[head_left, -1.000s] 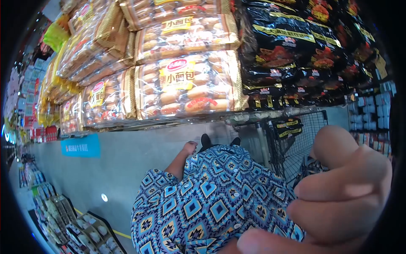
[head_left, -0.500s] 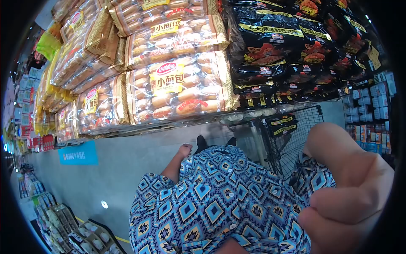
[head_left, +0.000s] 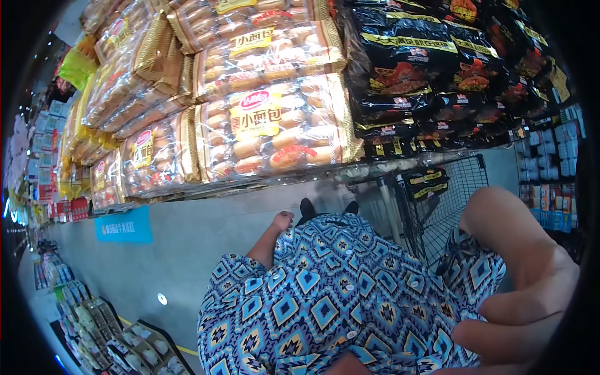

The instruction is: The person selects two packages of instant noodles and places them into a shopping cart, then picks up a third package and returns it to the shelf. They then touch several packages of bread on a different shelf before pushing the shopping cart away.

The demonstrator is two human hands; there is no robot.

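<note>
Beside the waist of the patterned shirt, my left hand (head_left: 283, 220) hangs low with its fingers curled in; nothing shows in it. Large and close to the camera, my right hand (head_left: 531, 306) is raised at the right, its bent fingers slightly apart and nothing visible between them. In front, clear and gold packs of small bread rolls (head_left: 262, 125) lie stacked on a display. Black packs with yellow print (head_left: 400, 75) are piled to their right. Neither hand touches the packs.
A wire shopping cart (head_left: 453, 200) stands at my right beneath the display edge, with a black and yellow pack (head_left: 430, 184) in it. A blue floor sign (head_left: 124, 225) is at the left. Shelves (head_left: 550, 150) stand at far right, product racks (head_left: 134, 350) at lower left.
The fingers of my right hand have loosened and parted somewhat. The display, cart and my body have shifted slightly right in view. My left hand stays low and curled.
</note>
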